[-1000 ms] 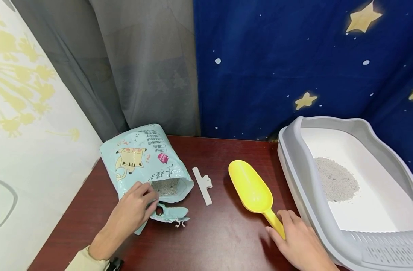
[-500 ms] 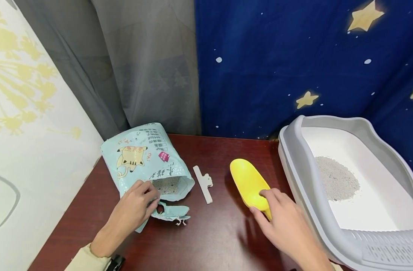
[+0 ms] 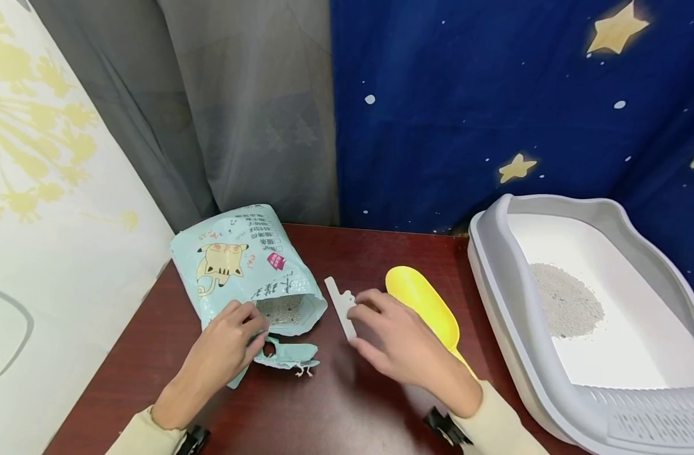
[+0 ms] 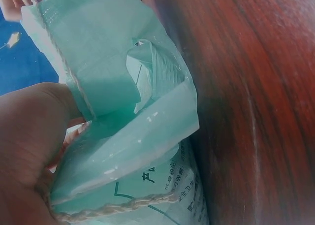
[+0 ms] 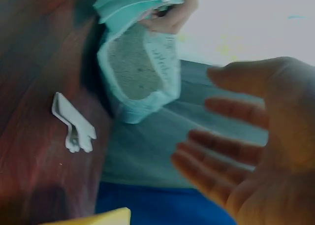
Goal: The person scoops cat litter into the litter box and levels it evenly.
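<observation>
A pale blue bag of cat litter (image 3: 227, 259) lies on its side with its torn mouth facing the front, and grey granules show inside. My left hand (image 3: 219, 347) grips the bag's edge at the mouth; the left wrist view shows the folded plastic flap (image 4: 103, 52) beside the thumb. Over the table, my right hand (image 3: 404, 341) hovers with fingers apart and nothing in them, just right of a white bag clip (image 3: 340, 306). In the right wrist view the clip (image 5: 74, 124) lies apart from the fingers (image 5: 231, 146). Behind the right hand lies a yellow scoop (image 3: 423, 297), its handle partly hidden.
A grey-rimmed litter box (image 3: 517, 316) stands at the right, with a small heap of litter (image 3: 566, 300) on its white floor. Grey and blue curtains (image 3: 415, 114) hang behind the dark red table (image 3: 301, 411). A white patterned wall (image 3: 68, 253) borders the left side.
My right hand has left the yellow scoop's handle and moved left across it to beside the white clip. The left hand stays at the bag's mouth.
</observation>
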Available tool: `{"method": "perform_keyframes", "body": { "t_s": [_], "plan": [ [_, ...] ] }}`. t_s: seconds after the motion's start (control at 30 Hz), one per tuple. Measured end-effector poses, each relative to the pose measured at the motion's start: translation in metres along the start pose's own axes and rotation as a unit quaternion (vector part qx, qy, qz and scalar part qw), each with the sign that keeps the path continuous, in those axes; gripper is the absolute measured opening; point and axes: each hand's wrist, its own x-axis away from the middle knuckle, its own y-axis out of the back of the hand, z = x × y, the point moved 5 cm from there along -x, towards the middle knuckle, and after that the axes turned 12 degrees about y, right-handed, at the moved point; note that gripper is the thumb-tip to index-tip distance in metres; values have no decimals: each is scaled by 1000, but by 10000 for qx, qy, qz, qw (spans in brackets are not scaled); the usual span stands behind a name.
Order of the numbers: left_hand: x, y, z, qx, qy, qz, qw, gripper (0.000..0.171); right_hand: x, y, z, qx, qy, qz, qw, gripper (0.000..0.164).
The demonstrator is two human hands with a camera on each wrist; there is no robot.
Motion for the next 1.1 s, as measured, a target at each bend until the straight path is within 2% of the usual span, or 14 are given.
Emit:
{"method": "perform_keyframes", "body": {
  "t_s": [0.13, 0.27, 0.43, 0.57, 0.73, 0.97, 1.1],
  "plan": [
    [0, 0, 0, 15, -1, -16, 10000, 7, -20, -22, -8, -181, 559, 138, 9982, 29],
    [-1, 1, 1, 24, -2, -17, 10000, 7, -40, -41, -17, -164, 745, 74, 9971, 34],
    [-1, 1, 1, 30, -16, -13, 10000, 7, -64, -57, -31, -155, 478, -101, 9987, 39],
    [0, 1, 0, 21, -19, -13, 10000, 8, -76, -69, -40, -148, 242, -90, 9996, 44],
    [0, 0, -2, 35, -38, -17, 10000, 8, -81, -82, -47, -215, 91, -20, 9997, 35],
    [-1, 1, -4, -37, -145, -4, 9999, 5, -83, -81, -54, -435, -168, -121, 9988, 20],
    [-1, 2, -4, -198, -286, 30, 9994, 7, -86, -78, -58, -636, -247, -248, 9974, 17]
  ]
}}
